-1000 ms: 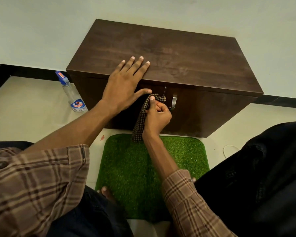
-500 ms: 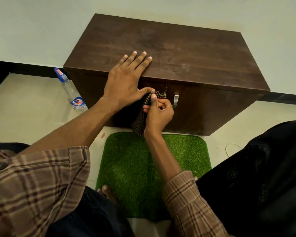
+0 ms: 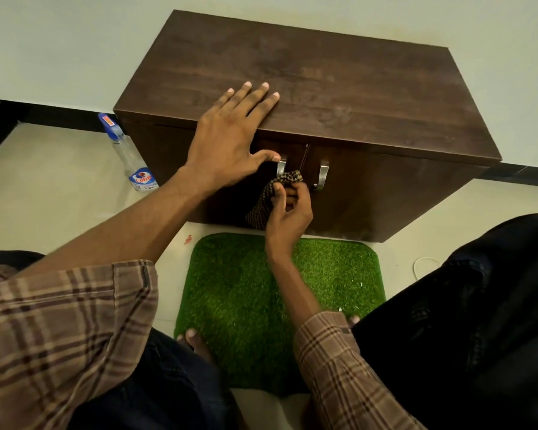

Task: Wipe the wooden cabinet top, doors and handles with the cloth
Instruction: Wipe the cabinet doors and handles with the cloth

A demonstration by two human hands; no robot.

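Observation:
A dark brown wooden cabinet (image 3: 339, 88) stands on the floor against the wall. Its two doors meet in the middle, with a metal left handle (image 3: 281, 167) and a metal right handle (image 3: 322, 176). My left hand (image 3: 230, 141) rests flat on the front edge of the top, fingers straight, thumb touching the left handle. My right hand (image 3: 289, 212) grips a bunched brown checked cloth (image 3: 274, 197) against the door front, just below the left handle and between the two handles.
A clear spray bottle (image 3: 128, 156) with a blue cap stands at the cabinet's left side. A green grass mat (image 3: 261, 290) lies on the floor before the doors. My toes (image 3: 193, 336) touch its near edge. Dark trousers fill the right.
My right hand has slid down with the cloth, uncovering the left handle. My left hand stays on the top's front edge. The camera has shifted slightly.

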